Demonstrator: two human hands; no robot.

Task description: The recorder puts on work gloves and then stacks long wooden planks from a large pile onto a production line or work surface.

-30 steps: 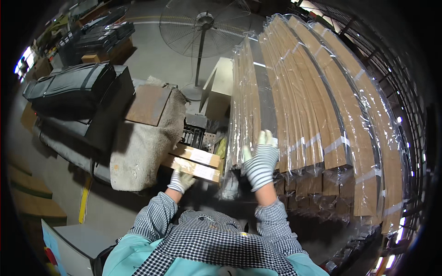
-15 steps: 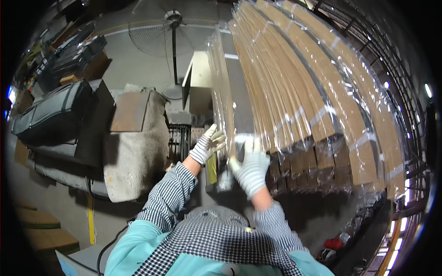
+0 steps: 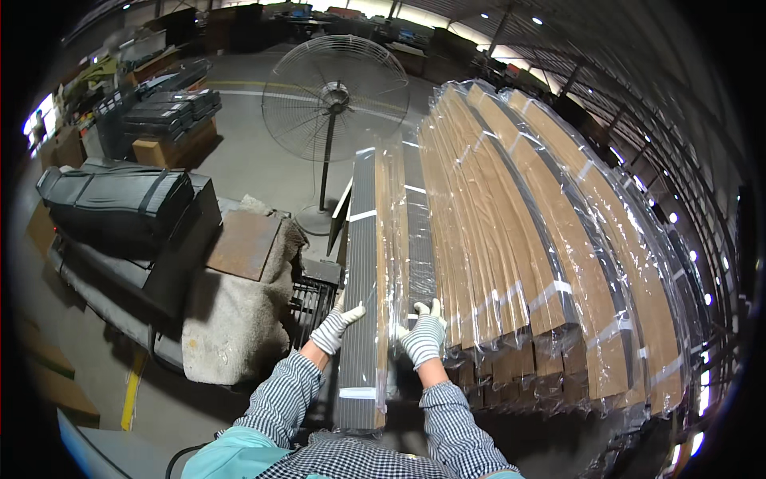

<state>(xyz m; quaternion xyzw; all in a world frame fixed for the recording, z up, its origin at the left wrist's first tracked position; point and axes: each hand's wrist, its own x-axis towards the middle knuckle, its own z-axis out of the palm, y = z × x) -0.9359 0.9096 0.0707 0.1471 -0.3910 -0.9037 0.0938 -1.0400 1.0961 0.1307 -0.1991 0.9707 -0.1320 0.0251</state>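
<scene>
A long grey ribbed bundle (image 3: pixel 358 271) in clear plastic, bound with white bands, stretches away in front of me, its near end close to my apron. My left hand (image 3: pixel 335 326), in a striped white glove, grips its left edge, thumb on top and fingers hidden below the side. My right hand (image 3: pixel 423 335), gloved alike, is at the bundle's right, fingers apart and pointing away over the near end of another grey wrapped bundle (image 3: pixel 418 231). Whether that palm presses on either bundle cannot be made out.
To the right lies a wide stack of plastic-wrapped cardboard-faced packs (image 3: pixel 511 263). A pedestal fan (image 3: pixel 335 100) stands ahead. On the left are a cloth-covered stand (image 3: pixel 231 327) with a brown board (image 3: pixel 246 243) and a strapped dark bundle (image 3: pixel 120 203).
The grey ribbed bundle now lies further left, between my hands and nearer my body. My left hand has closed on its edge. The view has tilted up, showing more of the hall.
</scene>
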